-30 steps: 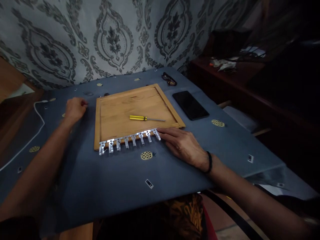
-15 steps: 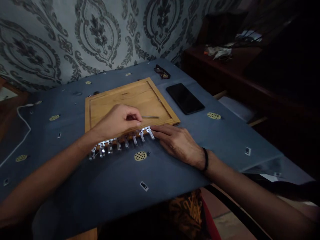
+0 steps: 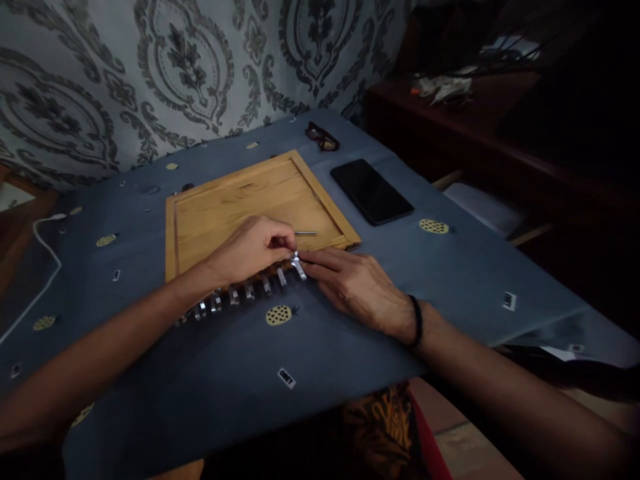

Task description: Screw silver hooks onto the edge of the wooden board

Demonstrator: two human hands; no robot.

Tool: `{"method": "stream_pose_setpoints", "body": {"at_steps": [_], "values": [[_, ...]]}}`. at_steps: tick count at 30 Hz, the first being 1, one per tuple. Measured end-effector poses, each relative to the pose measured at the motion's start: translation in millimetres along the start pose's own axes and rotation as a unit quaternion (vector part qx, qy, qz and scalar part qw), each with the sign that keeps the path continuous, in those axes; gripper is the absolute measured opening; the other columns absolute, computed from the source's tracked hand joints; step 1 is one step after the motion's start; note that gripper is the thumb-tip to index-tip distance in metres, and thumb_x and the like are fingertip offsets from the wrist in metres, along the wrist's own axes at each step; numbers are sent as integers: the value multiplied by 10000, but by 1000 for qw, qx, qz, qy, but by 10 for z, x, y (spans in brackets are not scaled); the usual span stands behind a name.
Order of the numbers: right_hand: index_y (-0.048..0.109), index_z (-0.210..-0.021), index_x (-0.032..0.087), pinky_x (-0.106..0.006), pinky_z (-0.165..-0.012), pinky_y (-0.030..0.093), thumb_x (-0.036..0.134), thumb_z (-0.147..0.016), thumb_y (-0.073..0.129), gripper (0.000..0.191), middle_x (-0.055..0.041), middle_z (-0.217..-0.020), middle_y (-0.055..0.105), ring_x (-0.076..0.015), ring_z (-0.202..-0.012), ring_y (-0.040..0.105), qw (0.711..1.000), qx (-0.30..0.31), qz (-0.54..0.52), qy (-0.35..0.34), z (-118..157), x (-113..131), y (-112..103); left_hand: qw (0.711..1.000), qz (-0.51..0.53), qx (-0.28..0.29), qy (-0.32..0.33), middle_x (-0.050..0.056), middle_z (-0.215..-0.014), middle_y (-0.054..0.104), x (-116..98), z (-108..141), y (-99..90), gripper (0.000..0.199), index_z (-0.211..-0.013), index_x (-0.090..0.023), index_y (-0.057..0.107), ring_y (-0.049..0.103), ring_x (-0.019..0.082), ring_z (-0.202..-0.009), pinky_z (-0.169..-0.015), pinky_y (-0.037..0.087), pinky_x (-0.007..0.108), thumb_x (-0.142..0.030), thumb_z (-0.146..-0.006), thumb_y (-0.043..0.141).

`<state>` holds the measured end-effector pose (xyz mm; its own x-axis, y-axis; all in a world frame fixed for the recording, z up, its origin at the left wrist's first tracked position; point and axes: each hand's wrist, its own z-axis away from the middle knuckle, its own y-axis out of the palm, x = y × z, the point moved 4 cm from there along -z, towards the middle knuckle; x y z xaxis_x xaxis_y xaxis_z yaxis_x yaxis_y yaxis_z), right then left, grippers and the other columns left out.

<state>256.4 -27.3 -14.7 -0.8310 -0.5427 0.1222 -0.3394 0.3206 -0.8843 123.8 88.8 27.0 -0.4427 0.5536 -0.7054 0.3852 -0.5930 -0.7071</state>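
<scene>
A framed wooden board [image 3: 240, 197] lies on the table, with a rail of several silver metal hooks [image 3: 250, 290] along its near edge. My left hand [image 3: 257, 247] rests over that edge, thumb and fingertips pinched together at the rail's right end. Whatever is in the pinch is too small to make out. My right hand [image 3: 357, 287] lies with its fingers stretched out, their tips touching the rightmost hook [image 3: 299, 265]. Just beyond the left fingertips, a thin metal rod [image 3: 306, 233] lies on the board. My left hand and forearm hide part of the rail.
A black phone [image 3: 373, 191] and dark-framed glasses [image 3: 323, 137] lie to the right of and behind the board. A white cable [image 3: 47, 248] runs along the left side. The blue patterned tablecloth [image 3: 225, 387] covers the table, beside a dark red cabinet [image 3: 480, 120].
My left hand has shifted slightly right, its pinched fingertips now at the last hook by my right fingers. The right hand has hardly moved. The view has shifted a little.
</scene>
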Motion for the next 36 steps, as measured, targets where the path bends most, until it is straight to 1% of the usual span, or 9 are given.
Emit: {"method": "stream_pose_setpoints", "body": {"at_steps": [4,10,14,18,22,27,30,36], "values": [[721,-1186,150,-332,-762,614,89,-989,499,303,-100,-1238,781,-227,-1016,761,1000,-17,-2,-3,2,-1,-10,1000,-12,0,5,-46,-613,657,-4,-14,10,148,-709,-156,707,587,94,-613,-595,392,213,-41,-797,680],[721,-1183,175,-313,-790,599,106,-1002,489,302,-93,-1265,773,-204,-1014,753,1000,1,-5,7,10,-11,2,1000,-12,15,8,-44,-619,666,25,-28,24,137,-717,-159,709,592,94,-615,-607,401,222,-60,-811,687],[716,-1204,153,-332,-777,600,120,-1019,475,307,-110,-1269,767,-217,-1006,748,1000,-9,-12,1,18,-7,-2,1000,-12,21,17,-34,-647,685,43,-29,29,118,-732,-162,718,605,97,-633,-619,415,227,-81,-814,693],[724,-1185,165,-327,-776,598,129,-1025,469,304,-99,-1281,764,-215,-1009,747,1000,-8,-9,2,18,-8,-8,1000,-3,12,17,-29,-644,687,50,-26,30,104,-729,-161,717,605,99,-626,-614,420,223,-106,-817,701],[721,-1211,157,-337,-771,599,109,-1013,472,322,-103,-1260,770,-224,-1019,749,1000,-4,-9,0,15,-6,-16,1000,19,-2,14,-31,-645,688,53,-23,30,82,-751,-158,714,609,98,-617,-613,435,215,-105,-810,691],[723,-1202,179,-314,-765,590,119,-1011,485,311,-85,-1264,772,-206,-1013,748,1000,7,-4,12,16,-19,-3,999,34,8,12,-25,-634,674,67,-26,38,86,-739,-162,700,595,102,-603,-608,444,221,-122,-813,682],[724,-1196,174,-317,-771,590,114,-1007,490,307,-96,-1260,772,-209,-1011,748,1000,7,-8,10,12,-17,-3,999,38,11,13,-22,-641,676,64,-25,32,84,-737,-161,700,595,105,-615,-606,440,221,-125,-810,680],[726,-1185,168,-317,-774,595,119,-1015,483,300,-90,-1266,773,-207,-1000,752,1000,-1,-6,8,4,-12,-6,1000,21,17,8,-21,-645,682,56,-20,15,97,-721,-156,703,589,105,-621,-605,426,219,-108,-800,675]]}}
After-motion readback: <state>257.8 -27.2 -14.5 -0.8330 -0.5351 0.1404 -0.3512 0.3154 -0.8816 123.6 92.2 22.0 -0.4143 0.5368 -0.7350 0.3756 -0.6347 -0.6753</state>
